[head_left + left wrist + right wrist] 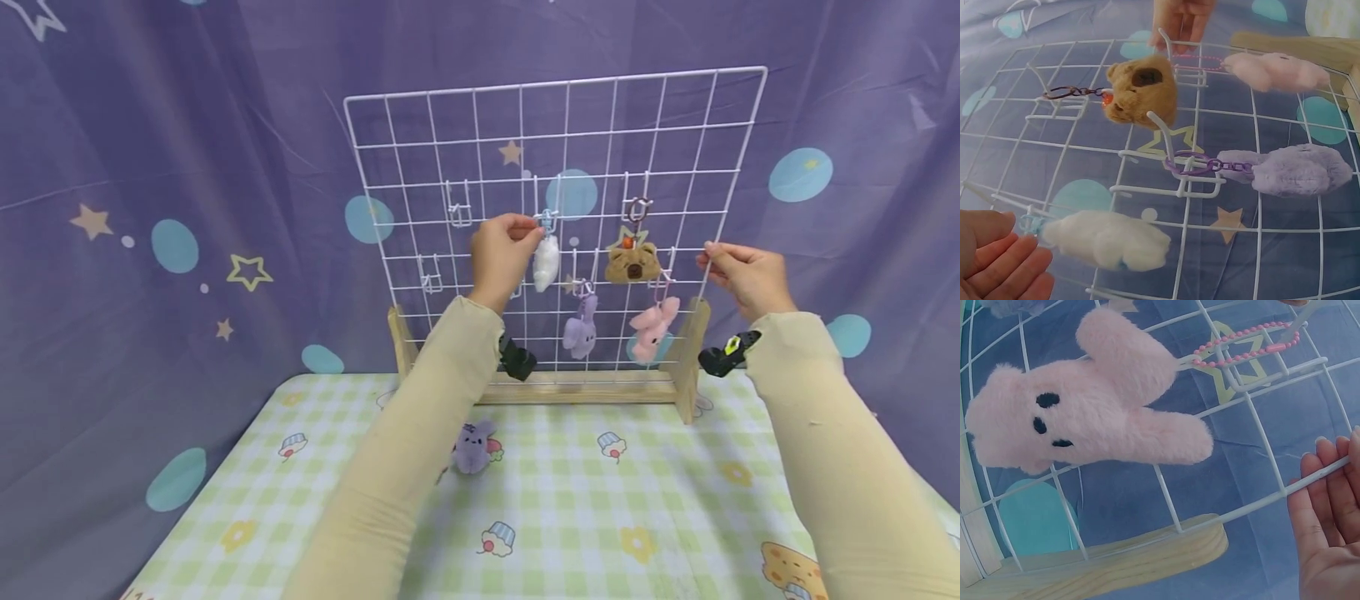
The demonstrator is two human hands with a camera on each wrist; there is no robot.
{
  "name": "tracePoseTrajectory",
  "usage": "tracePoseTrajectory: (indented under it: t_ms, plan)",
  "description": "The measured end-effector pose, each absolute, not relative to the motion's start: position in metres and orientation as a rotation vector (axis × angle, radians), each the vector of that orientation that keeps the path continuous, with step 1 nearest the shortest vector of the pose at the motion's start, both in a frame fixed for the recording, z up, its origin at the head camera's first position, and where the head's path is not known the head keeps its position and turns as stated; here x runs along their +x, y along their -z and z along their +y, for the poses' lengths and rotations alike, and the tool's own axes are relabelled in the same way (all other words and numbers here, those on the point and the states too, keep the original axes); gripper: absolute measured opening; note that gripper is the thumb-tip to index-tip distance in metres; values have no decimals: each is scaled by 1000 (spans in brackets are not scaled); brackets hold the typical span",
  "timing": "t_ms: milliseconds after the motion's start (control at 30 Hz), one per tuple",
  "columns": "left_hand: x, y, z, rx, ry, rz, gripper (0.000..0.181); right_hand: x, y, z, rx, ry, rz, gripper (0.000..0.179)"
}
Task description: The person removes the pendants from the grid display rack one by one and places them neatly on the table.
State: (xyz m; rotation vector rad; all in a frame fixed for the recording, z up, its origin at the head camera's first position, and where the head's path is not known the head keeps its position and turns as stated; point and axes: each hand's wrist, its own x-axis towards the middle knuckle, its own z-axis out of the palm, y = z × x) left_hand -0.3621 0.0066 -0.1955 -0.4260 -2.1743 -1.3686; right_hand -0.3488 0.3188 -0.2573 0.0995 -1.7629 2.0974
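My left hand (504, 254) is at a white plush keychain (547, 263) with a light-blue clasp (1032, 224), which hangs at a hook on the white wire grid (567, 132). Thumb and fingertips lie beside the clasp, with a gap between them in the left wrist view. At the grid's right edge, my right hand (750, 275) pinches the side wire, its fingers (1313, 515) behind it. Nearby hang a brown bear keychain (632, 265), a lilac plush keychain (581, 332) and a pink plush keychain (1066, 415) on a beaded chain.
Wooden feet (692, 362) and a wooden base bar (585, 392) hold up the grid. Bare hooks (459, 212) sit on its left part. A grey-purple plush (472, 448) lies on the checked tablecloth (570, 500), close to the left sleeve. A patterned curtain (262, 125) hangs behind.
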Motion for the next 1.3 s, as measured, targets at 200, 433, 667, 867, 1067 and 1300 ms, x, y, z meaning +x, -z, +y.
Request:
tracePoseTrajectory:
  t_ms: [200, 433, 667, 867, 1067, 1300]
  plan:
    - [-369, 199, 14, -348, 1289, -2173, 15, -348, 258, 316, 96, -2122, -1763, 15]
    - [-372, 200, 22, -307, 1204, -2175, 15, -347, 258, 315, 76, -2130, -1764, 13]
    - [-371, 197, 33, -233, 1202, -2176, 22, -347, 257, 317, 72, -2151, -1753, 16]
    - [-374, 199, 39, -186, 1205, -2131, 17, -347, 258, 319, 71, -2150, -1757, 15]
    - [-379, 200, 39, -193, 1326, -2091, 14, -348, 258, 319, 62, -2135, -1770, 14]
    - [-379, 199, 37, -205, 1424, -2089, 14, -350, 258, 320, 63, -2134, -1772, 15]
